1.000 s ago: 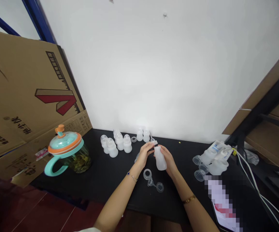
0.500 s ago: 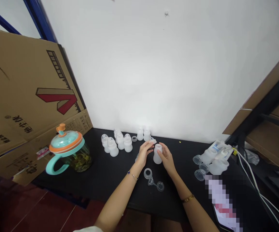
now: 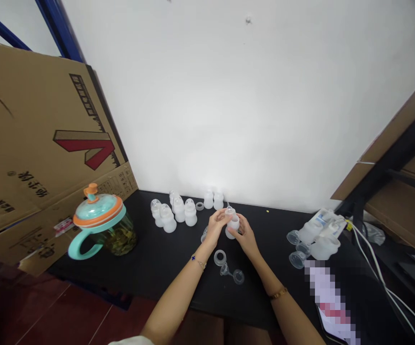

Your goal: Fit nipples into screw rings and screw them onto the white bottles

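A small frosted white bottle [image 3: 232, 225] stands upright between my two hands on the black table [image 3: 164, 263]. My left hand [image 3: 216, 226] pinches a clear teat piece at the bottle's top. My right hand [image 3: 245, 233] is wrapped round the bottle's body from the right. Just in front of my hands lie a clear ring [image 3: 219, 258] and two small clear parts [image 3: 233, 275]. Several finished bottles with clear caps [image 3: 174, 213] stand in a cluster to the left, near the wall.
A teal and orange lidded jug [image 3: 100, 225] stands at the left by a big cardboard box [image 3: 35, 143]. More bottles and clear caps [image 3: 313, 238] lie at the right, beside white cables [image 3: 375, 273] and a dark shelf frame.
The bottle went from tilted and held up to standing upright on the table. My left hand brought the clear teat onto its mouth, and both hands moved slightly toward the wall.
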Available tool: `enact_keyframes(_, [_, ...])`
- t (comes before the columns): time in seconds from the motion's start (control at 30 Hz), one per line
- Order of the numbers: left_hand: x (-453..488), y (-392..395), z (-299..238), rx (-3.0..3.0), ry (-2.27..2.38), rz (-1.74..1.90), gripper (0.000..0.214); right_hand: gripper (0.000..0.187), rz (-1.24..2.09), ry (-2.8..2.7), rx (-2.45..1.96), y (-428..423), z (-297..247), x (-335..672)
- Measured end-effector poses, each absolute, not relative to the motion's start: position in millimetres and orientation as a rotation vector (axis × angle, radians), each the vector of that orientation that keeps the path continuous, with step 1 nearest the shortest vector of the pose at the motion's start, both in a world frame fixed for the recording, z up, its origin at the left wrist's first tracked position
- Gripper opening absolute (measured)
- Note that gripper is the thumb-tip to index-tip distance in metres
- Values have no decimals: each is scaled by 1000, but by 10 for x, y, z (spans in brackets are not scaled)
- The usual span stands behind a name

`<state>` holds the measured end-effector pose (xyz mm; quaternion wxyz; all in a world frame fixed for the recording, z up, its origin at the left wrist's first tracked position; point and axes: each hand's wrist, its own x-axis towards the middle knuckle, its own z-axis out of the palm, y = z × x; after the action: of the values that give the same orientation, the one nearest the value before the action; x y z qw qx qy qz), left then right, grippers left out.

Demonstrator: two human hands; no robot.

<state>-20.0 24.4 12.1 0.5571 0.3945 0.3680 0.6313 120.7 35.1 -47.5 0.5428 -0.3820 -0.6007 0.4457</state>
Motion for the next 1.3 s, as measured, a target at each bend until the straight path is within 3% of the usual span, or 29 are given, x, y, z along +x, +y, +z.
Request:
enact_keyframes(0.37, [-187, 246, 150, 961, 889, 1559, 39, 53, 974, -1513, -1044, 278, -373, 1205])
enact_keyframes(0.57, [-228, 232, 164, 904, 874, 1518, 40, 45, 744, -1568, -1136, 177, -181, 1192])
enact_keyframes(1.3, [-257, 234, 159, 888, 840, 1477, 44, 46, 932, -1409, -1094, 182, -283, 1179])
